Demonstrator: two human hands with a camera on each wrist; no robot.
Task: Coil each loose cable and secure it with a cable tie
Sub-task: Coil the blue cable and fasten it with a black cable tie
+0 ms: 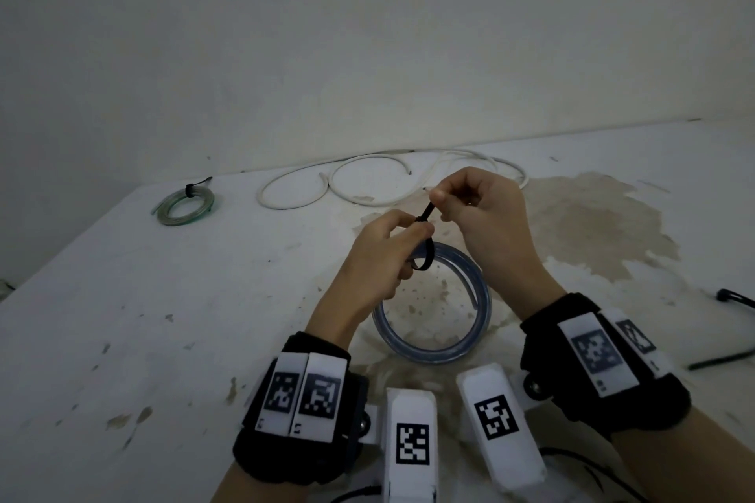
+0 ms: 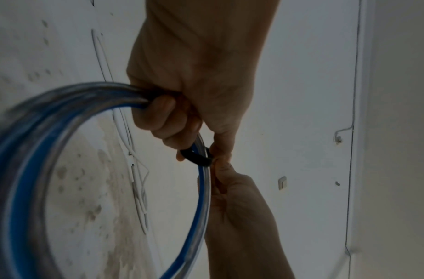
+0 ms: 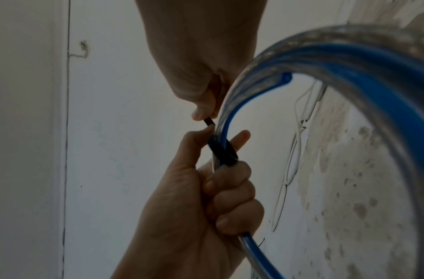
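Observation:
A coiled blue-and-clear cable (image 1: 449,343) is held up over the stained white table (image 1: 163,298). My left hand (image 1: 410,243) grips the coil's top, fingers curled round the strands (image 2: 163,117). A black cable tie (image 1: 425,253) loops loosely round the coil just beyond that grip (image 3: 224,151). My right hand (image 1: 439,198) pinches the tie's free tail (image 3: 209,121) up and away from the loop. The tie's head is hidden between the fingers.
A green coil (image 1: 186,204) bound with a black tie lies at the far left. A loose white cable (image 1: 367,180) sprawls along the table's far edge by the wall. Spare black ties (image 1: 731,298) lie at the right edge.

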